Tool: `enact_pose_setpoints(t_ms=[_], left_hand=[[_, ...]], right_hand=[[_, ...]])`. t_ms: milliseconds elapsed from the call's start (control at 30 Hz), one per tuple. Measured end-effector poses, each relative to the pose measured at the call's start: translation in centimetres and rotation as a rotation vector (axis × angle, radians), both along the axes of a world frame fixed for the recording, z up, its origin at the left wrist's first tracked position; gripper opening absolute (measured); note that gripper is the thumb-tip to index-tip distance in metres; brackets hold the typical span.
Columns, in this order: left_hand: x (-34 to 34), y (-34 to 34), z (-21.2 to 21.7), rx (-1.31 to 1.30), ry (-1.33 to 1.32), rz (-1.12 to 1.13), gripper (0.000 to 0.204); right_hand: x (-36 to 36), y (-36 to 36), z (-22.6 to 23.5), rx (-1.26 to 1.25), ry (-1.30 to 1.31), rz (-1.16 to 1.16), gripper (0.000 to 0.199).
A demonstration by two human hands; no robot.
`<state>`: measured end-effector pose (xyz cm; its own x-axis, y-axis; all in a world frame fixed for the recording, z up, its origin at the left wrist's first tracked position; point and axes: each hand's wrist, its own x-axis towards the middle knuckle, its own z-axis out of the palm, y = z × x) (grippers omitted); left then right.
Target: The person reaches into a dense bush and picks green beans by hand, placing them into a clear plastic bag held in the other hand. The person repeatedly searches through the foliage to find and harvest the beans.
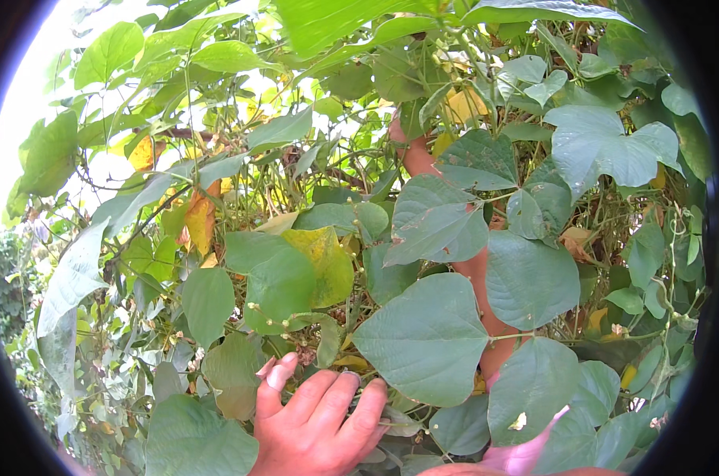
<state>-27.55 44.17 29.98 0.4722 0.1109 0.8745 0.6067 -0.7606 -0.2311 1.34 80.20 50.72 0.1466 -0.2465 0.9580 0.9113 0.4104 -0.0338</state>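
Dense bean vine foliage (423,333). Left hand (316,424) fingers up, grip loosely curled around leaves. Right arm (486,293) reaches up; hand (403,139) leaf-hidden, grip can't tell.

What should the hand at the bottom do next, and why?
Probably the left hand should push the big green leaf aside. Its fingers curl into the vine at that leaf's edge, and leaves hide most of the right arm reaching up into the plant.

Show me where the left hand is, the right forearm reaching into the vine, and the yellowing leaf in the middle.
left hand (316,420), head view, on the back of the hand.
right forearm (480,278), head view, bare stretch between leaves.
yellowing leaf (327,262), head view, its yellow-green blade.
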Motion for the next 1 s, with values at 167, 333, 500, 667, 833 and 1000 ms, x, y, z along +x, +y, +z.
enact_pose_setpoints(t_ms=[167,333,500,667,833,1000], left_hand=[[0.6,0.1,0.5,0.002,0.034,-0.005,0.035],[1.2,0.2,1.1,0.000,0.069,-0.010,0.034],[1.5,0.0,1.0,-0.004,0.073,-0.022,0.035],[1.6,0.2,0.8,-0.005,0.082,-0.018,0.041],[1.6,0.3,0.7,-0.011,0.109,-0.013,0.043],[1.7,0.4,0.6,-0.008,0.115,-0.021,0.041]], right_hand=[[-1.0,-0.7,-1.2,0.027,0.020,0.025,0.028],[-1.1,-1.2,-1.6,0.051,0.029,0.039,0.027],[-1.1,-1.6,-1.6,0.075,0.031,0.037,0.027],[-1.0,-1.7,-2.1,0.086,0.038,0.038,0.026],[-1.2,-1.8,-2.6,0.107,0.049,0.032,0.026],[-1.1,-2.3,-2.8,0.159,0.070,0.027,0.026]])
